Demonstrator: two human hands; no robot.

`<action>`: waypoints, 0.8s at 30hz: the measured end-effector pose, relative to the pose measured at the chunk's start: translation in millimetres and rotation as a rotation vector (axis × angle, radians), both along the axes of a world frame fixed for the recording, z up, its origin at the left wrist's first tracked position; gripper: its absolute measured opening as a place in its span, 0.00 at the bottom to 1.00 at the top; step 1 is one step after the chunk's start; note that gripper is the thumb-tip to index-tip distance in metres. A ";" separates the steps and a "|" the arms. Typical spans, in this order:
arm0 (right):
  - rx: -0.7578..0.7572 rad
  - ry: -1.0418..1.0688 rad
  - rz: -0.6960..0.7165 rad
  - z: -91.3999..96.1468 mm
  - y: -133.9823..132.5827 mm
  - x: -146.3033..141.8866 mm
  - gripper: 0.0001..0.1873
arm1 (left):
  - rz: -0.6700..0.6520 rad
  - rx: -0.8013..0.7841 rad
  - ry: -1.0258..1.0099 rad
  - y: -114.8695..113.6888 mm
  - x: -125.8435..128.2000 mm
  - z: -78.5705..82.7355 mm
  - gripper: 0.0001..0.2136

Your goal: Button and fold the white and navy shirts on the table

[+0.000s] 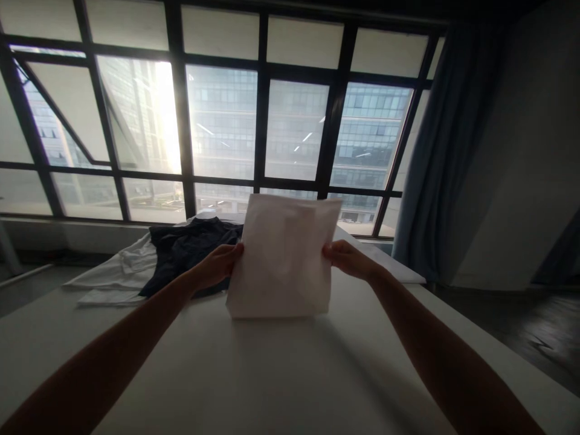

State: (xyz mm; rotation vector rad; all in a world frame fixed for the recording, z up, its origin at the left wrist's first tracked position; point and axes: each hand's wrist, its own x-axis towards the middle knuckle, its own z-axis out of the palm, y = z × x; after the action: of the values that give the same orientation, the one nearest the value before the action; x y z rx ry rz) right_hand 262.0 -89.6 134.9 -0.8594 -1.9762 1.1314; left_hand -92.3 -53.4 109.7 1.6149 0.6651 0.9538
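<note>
A flat, whitish, roughly square packaging bag (pixel 283 260) stands upright in front of me, its surface slightly creased and a faint darker shape showing in its middle. Its lower edge is at or just above the table; I cannot tell whether they touch. My left hand (pixel 220 264) pinches the bag's left side, closed with the thumb toward me. On the opposite side, my right hand (pixel 348 258) grips the right edge in the same way. The fingers behind the bag are hidden. Both arms reach forward over the white table (pixel 272 380).
Beyond my left hand lies a dark T-shirt (pixel 190 244), spread over white cloth (pixel 131 266). Something flat and white (pixel 394 263) lies at the table's far right. Behind are large windows (pixel 222 121) and a blue curtain (pixel 448 151).
</note>
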 end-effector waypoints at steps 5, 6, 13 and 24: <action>-0.134 -0.140 -0.664 -30.5 64.7 -22.1 0.24 | 0.365 -0.138 0.048 56.6 18.1 -22.7 0.26; -0.159 -0.182 -0.724 -43.3 71.7 -24.3 0.23 | 0.410 -0.171 0.123 62.7 17.9 -31.9 0.24; 0.005 -0.510 -0.784 -113.1 71.9 -19.1 0.28 | 0.429 -0.140 0.481 63.4 12.7 -79.2 0.33; 0.190 -0.511 -0.730 -120.7 88.6 -31.0 0.27 | 0.354 -0.142 0.474 47.7 2.1 -75.1 0.35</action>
State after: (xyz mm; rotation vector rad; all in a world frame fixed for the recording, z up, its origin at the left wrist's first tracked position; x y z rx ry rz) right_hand 231.0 -1.0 14.3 -1.6972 -1.8316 0.3116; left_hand -90.2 -5.6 34.7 1.6361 1.3497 0.7478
